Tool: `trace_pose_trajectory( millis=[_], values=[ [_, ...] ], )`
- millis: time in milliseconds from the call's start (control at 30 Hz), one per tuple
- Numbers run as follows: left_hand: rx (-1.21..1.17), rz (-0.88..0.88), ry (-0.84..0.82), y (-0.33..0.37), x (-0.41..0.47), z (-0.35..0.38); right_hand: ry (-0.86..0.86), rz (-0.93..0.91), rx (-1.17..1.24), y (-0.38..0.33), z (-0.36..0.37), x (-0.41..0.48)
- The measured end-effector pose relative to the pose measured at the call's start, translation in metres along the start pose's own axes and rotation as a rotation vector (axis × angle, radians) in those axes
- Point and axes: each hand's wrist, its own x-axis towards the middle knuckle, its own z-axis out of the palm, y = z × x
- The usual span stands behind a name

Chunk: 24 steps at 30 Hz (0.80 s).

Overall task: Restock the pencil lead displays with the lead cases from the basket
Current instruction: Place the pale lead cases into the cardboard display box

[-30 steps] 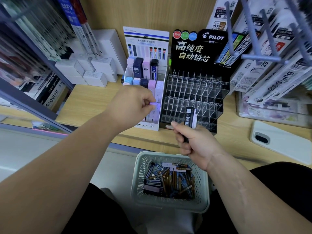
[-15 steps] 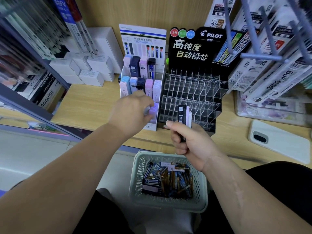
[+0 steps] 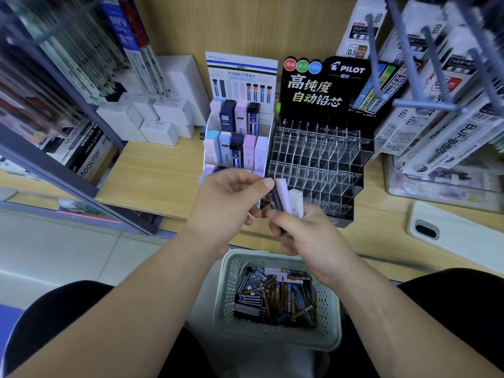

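Note:
My right hand (image 3: 302, 236) grips a small bunch of lead cases (image 3: 283, 197), black, lilac and white, upright in front of the displays. My left hand (image 3: 226, 203) pinches the top of the lilac case in that bunch with thumb and fingers. Behind the hands stands a white display (image 3: 266, 126) with pastel and dark cases in its tiers. To its right is the black Pilot display (image 3: 324, 85) whose clear slots show no cases. A pale green mesh basket (image 3: 332, 317) on my lap holds several dark and amber lead cases.
White boxes (image 3: 161, 121) are stacked at the back left of the wooden shelf (image 3: 152, 175). A white phone (image 3: 452, 233) lies on the right. Hanging refill packs (image 3: 447, 126) on metal hooks crowd the upper right. A dark shelf frame (image 3: 54, 170) runs along the left.
My left hand has drawn back from the white display's front row to the bunch in my right hand, where it now pinches a lilac case. The right hand has stayed roughly in place.

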Motion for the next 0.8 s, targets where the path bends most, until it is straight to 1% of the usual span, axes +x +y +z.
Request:
trace_pose_trajectory(
  millis=[100,167,233,333,367,400,500,567,667,733,800],
  values=[
    [-0.054,-0.003,0.005,0.0,-0.001,-0.003,0.024,-0.069,-0.11,0.001,-0.001,-0.003],
    [-0.06,0.008,-0.012,0.002,-0.003,-0.003,0.055,-0.091,-0.124,-0.001,-0.003,-0.005],
    [-0.086,0.011,-0.008,0.003,-0.004,-0.004,0.048,-0.077,-0.055,-0.005,-0.003,-0.007],
    [-0.161,0.02,0.019,0.004,-0.004,-0.007,-0.004,-0.013,0.216,-0.01,-0.004,-0.008],
    [-0.167,0.024,0.024,0.004,-0.003,-0.007,-0.003,-0.008,0.251,-0.01,-0.004,-0.007],
    [-0.165,0.027,0.026,0.004,-0.003,-0.007,0.008,-0.015,0.232,-0.01,-0.004,-0.006],
    [-0.137,0.024,0.037,0.003,-0.002,-0.006,0.039,-0.059,0.085,-0.006,-0.003,-0.005],
    [-0.1,0.032,0.032,0.005,0.0,-0.005,0.044,-0.079,0.04,-0.003,-0.002,-0.004],
    [-0.036,0.085,0.02,0.015,0.006,-0.005,0.093,-0.065,0.076,0.002,-0.004,0.0],
    [0.019,0.157,0.058,0.031,0.02,-0.01,0.165,-0.034,0.134,0.003,-0.008,0.003],
    [0.117,0.267,0.121,0.051,0.04,-0.019,0.209,-0.005,0.156,0.002,-0.011,0.004]
  ],
)
